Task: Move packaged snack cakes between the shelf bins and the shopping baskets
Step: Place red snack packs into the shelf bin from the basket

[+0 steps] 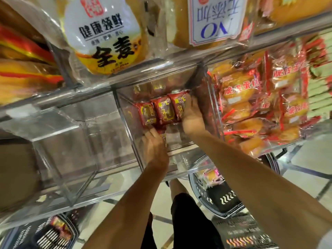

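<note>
Reaching into the clear bin (125, 112), the right hand (191, 115) grasps the rightmost of three red snack cakes (162, 110) at the far wall; the left hand (155, 146) pinches another packet (163, 135) nearer, with bare floor beside it.

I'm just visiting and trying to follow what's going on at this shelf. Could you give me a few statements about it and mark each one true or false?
1. Both hands are inside the middle clear bin. True.
2. The right hand rests on the rightmost of the red snack cakes. True.
3. The clear bin on the left is packed with red packets. False: no packets show in it.
4. The bin on the right holds orange cakes in red-trimmed wrappers. True.
5. The left hand is reaching down into the basket on the floor. False: it is in the middle bin, at a red packet.
</note>
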